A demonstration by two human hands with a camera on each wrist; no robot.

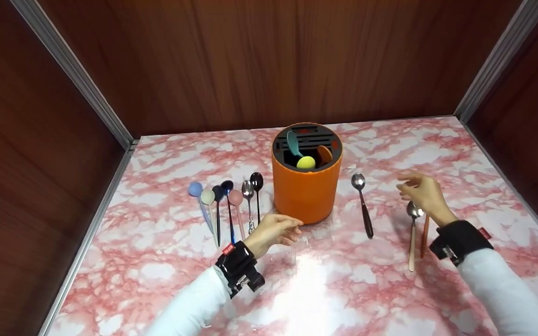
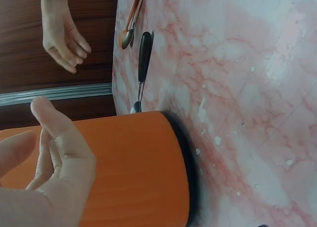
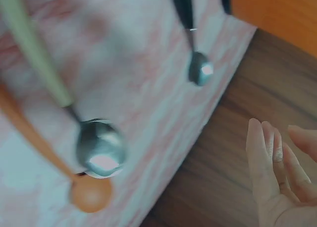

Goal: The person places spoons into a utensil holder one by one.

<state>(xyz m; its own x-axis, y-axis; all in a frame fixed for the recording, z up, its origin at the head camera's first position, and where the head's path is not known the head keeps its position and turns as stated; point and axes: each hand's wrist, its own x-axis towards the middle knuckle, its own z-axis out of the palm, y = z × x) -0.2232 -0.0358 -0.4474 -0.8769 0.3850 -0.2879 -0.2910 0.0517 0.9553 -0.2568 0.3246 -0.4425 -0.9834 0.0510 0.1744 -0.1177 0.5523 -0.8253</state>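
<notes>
My left hand (image 1: 274, 232) hovers in front of an orange utensil holder (image 1: 304, 196), fingers loosely bent and nothing in them. Poking out of the holder's dark slotted top are a teal spoon (image 1: 292, 141), a yellow spoon (image 1: 306, 162) and an orange-brown spoon (image 1: 325, 154). Over at the right, my right hand (image 1: 422, 192) is raised above the table with relaxed fingers, holding nothing. Close below it lie a metal spoon with a beige handle (image 3: 101, 147) and an orange spoon (image 3: 91, 193), partly overlapped. A dark-handled metal spoon (image 1: 366, 214) lies between holder and right hand.
Left of the holder several spoons lie side by side, among them a light blue spoon (image 1: 195, 189), a pink spoon (image 1: 236, 198) and a black spoon (image 1: 257, 181). Brown wood-grain panels (image 1: 269, 65) wall in the marbled table (image 1: 157, 298) at the back and sides.
</notes>
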